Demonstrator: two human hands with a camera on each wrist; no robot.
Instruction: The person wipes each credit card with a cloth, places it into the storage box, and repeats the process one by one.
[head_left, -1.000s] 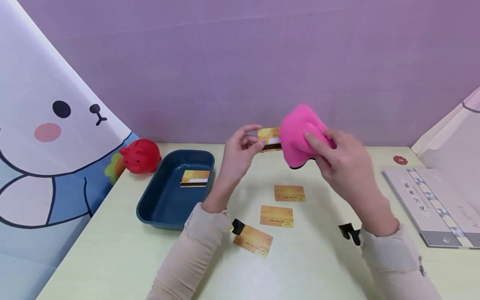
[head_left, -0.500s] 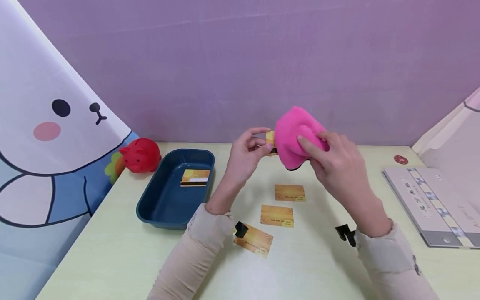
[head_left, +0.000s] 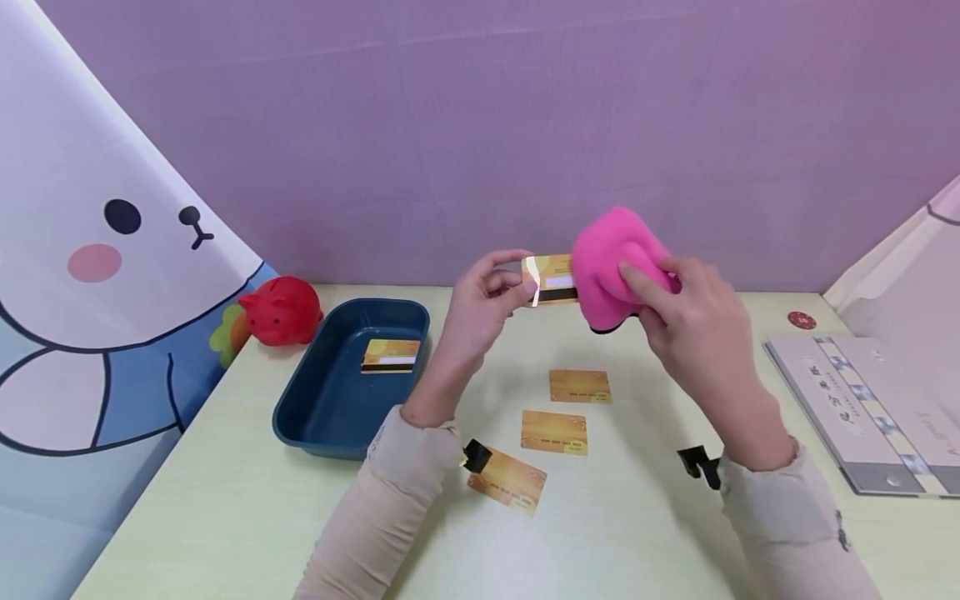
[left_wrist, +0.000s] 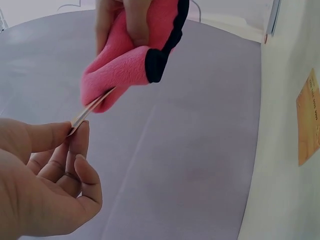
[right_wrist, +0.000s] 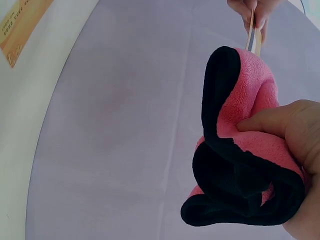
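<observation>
My left hand (head_left: 476, 312) pinches the left end of a gold bank card (head_left: 557, 267) between thumb and fingers, above the table. The card's dark stripe and white strip face the head camera. A pink cloth (head_left: 611, 262) with black edging is bunched in my right hand (head_left: 693, 337). Its fold laps round the card's right end and hides that part. In the left wrist view the card (left_wrist: 82, 116) appears edge-on, running into the fold of the cloth (left_wrist: 112, 75). The right wrist view shows my thumb pressing into the fluffy cloth (right_wrist: 250, 95).
Three gold cards lie on the table (head_left: 637, 517): a far one (head_left: 580, 387), a middle one (head_left: 554, 432) and a tilted near one (head_left: 507, 482). A blue tray (head_left: 318, 417) holds another card (head_left: 390, 357). Around stand a red piggy bank (head_left: 282, 312), a red chip (head_left: 802, 320) and a flat grey-white box (head_left: 870, 417).
The cloth slid left over most of the card half a second ago, as the hands came closer. Now the hands are farther apart and more of the card shows.
</observation>
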